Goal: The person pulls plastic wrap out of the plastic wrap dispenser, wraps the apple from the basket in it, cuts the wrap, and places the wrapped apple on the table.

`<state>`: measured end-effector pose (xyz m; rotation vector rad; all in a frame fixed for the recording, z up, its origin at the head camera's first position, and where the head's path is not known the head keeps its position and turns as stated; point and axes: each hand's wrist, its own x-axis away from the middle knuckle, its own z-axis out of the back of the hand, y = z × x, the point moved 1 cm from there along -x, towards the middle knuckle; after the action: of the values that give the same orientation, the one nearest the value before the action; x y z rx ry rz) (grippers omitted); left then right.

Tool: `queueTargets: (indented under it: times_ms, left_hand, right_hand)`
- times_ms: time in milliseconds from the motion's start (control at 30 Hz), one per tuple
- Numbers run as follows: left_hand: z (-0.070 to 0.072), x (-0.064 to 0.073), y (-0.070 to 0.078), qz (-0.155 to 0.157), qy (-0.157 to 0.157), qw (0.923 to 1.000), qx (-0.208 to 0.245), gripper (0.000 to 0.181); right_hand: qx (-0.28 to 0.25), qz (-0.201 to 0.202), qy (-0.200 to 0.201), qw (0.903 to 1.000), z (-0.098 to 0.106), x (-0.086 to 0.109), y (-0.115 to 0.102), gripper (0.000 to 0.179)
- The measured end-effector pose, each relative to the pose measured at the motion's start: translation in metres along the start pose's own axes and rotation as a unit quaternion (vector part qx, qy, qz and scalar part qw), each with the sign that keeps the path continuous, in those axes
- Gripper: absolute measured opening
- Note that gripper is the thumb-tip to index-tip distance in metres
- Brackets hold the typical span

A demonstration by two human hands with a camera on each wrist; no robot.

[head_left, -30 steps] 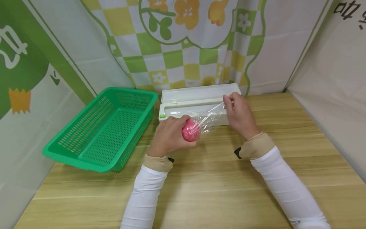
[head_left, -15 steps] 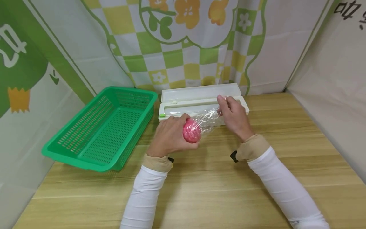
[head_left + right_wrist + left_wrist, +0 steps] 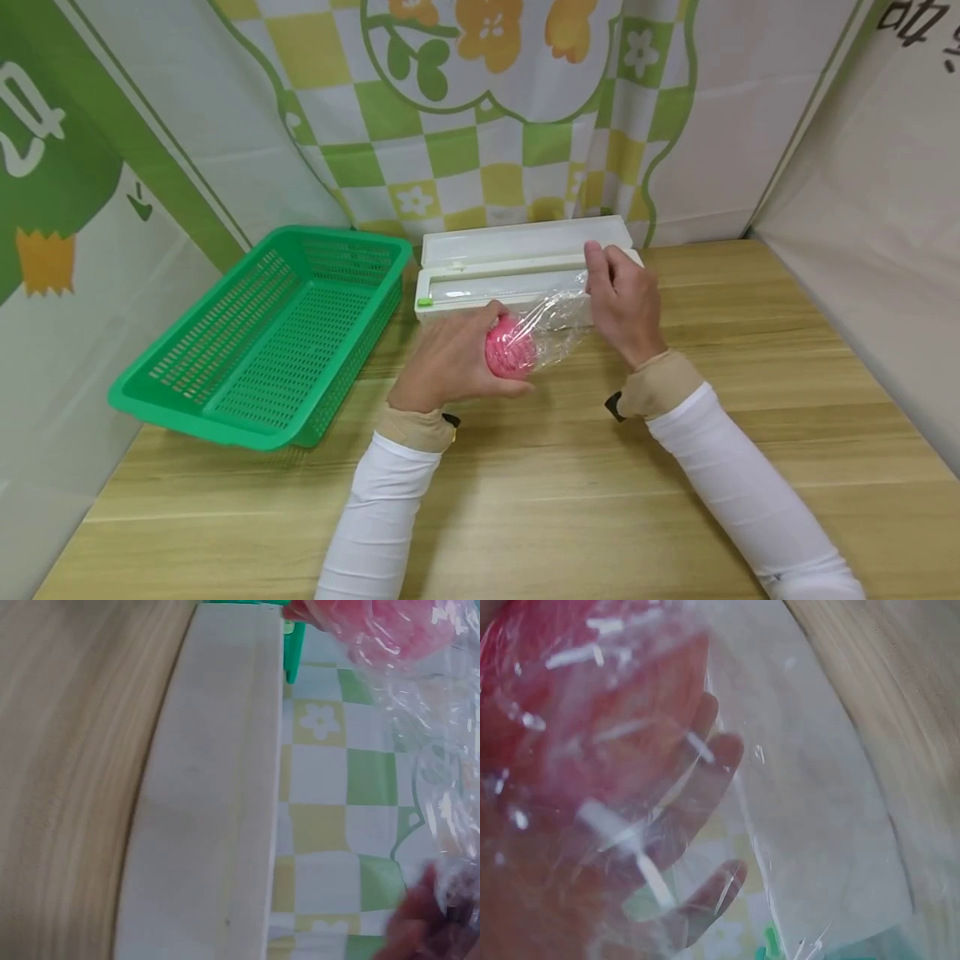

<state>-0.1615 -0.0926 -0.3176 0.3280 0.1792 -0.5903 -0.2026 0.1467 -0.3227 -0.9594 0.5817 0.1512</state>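
Observation:
My left hand holds a pink ball above the table, thumb on the near side and fingers on the far side. Clear cling film covers the ball and stretches off to its right. My right hand pinches the film's gathered end. Through the film in the left wrist view, the ball looks large and red, with left fingertips beside it. The right wrist view has the wrinkled film running from the ball down to the blurred right fingers.
Behind the hands stands a white cling film box, lid up, with a film roll inside and a green slider at its left end. A green perforated basket stands left on the wooden table. A patterned curtain hangs behind.
The right hand came in toward the ball, then rose slightly and drew back right, still pinching the film. The left hand and ball shifted a little right and nearer.

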Motion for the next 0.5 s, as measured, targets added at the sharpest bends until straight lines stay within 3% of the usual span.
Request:
queueTargets:
  times_ms: [100, 200, 367, 500]
  left_hand:
    - [0.0007, 0.0010, 0.0008, 0.006, -0.014, 0.9995, 0.026, 0.082]
    - [0.0017, 0.0024, 0.0008, 0.022, -0.039, 0.9945, 0.095, 0.073]
    - [0.0029, 0.0030, -0.0005, 0.022, -0.094, 0.9726, 0.212, 0.066]
    - [0.0036, 0.0021, -0.0007, 0.001, -0.118, 0.9649, 0.235, 0.071]
  right_hand:
    - [0.005, -0.033, -0.059, 0.9977, 0.0055, -0.0008, -0.0014, 0.059]
    - [-0.005, -0.037, -0.085, 0.9956, 0.0081, -0.0013, -0.0024, 0.059]
    - [-0.044, 0.024, -0.034, 0.9982, 0.0040, -0.0028, -0.0010, 0.047]
    - [-0.078, 0.084, 0.012, 0.9933, 0.0046, -0.0048, -0.0010, 0.045]
